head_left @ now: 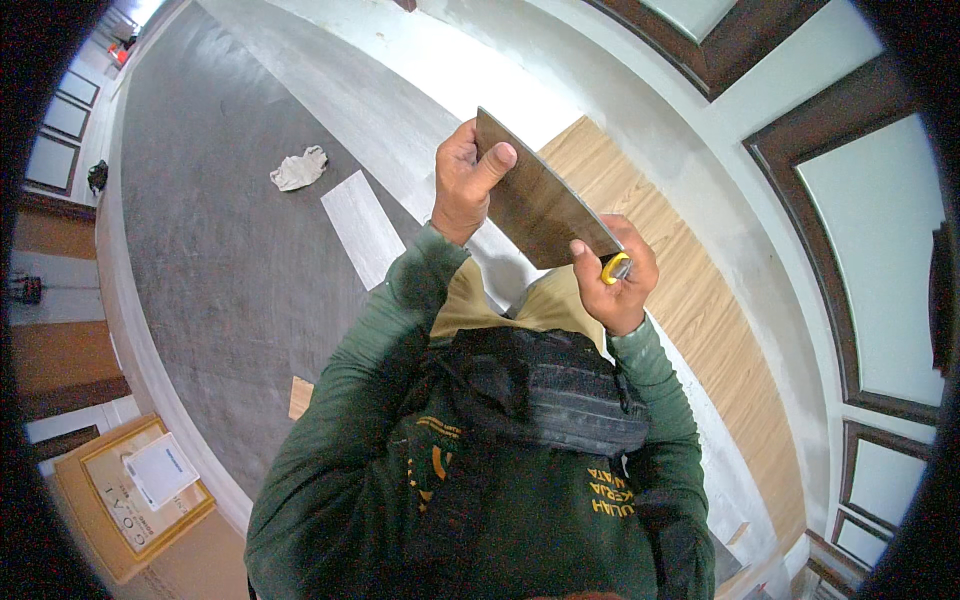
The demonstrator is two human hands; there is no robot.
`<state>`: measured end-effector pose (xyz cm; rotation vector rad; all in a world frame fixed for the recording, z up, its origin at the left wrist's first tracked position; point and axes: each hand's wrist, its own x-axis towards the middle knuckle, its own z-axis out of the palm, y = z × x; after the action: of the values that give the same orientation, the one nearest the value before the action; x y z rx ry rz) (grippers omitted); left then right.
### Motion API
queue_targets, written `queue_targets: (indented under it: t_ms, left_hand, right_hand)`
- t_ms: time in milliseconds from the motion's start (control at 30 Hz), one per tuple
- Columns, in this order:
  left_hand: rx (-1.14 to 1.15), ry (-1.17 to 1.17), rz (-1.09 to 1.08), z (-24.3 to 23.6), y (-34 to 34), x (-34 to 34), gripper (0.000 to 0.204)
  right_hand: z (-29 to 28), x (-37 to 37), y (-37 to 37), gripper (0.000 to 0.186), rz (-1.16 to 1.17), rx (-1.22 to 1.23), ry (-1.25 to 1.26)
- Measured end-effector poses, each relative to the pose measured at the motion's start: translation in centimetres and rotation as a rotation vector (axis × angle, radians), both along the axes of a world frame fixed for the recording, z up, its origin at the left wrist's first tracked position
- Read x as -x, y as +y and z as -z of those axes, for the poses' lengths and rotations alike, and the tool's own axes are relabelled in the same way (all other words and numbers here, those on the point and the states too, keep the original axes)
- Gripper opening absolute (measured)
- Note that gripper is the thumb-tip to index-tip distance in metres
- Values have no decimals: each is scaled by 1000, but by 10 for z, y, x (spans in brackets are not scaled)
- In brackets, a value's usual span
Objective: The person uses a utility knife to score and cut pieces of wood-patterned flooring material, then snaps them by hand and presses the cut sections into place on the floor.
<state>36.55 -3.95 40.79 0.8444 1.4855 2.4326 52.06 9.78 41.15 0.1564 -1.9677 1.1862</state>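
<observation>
A thin dark brown board [530, 202] is held tilted in front of me by both hands. My left hand [468, 180] grips its upper left end, thumb on the face. My right hand [615, 275] grips the lower right end and also holds a small yellow tool [612, 268], perhaps a cutter, mostly hidden in the fingers. Beneath, light wood-look flooring [690, 290] runs along the right side. A pale grey plank [362, 228] lies on the dark floor [210, 250] left of my arms.
A crumpled white cloth [298, 168] and a small wood-look offcut [300, 397] lie on the floor. At the lower left is a cardboard box [125, 500] with a white rectangular item [160, 470] on it. Panelled walls or doors [870, 240] border the right side.
</observation>
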Motion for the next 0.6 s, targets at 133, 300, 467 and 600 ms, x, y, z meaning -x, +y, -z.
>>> queue_targets:
  t_ms: [133,300,467,600]
  left_hand:
    - [7,96,-50,-1,2,-1,46]
    - [-12,172,-49,4,2,5,46]
    - [-84,69,9,-2,1,-1,36]
    - [44,83,-14,-13,2,-4,31]
  right_hand:
    - [-1,0,-2,21,-6,-39,58]
    - [-4,1,-1,17,-14,-119,67]
    - [1,-1,1,20,48,-92,18]
    - [10,-7,2,20,73,31,-57]
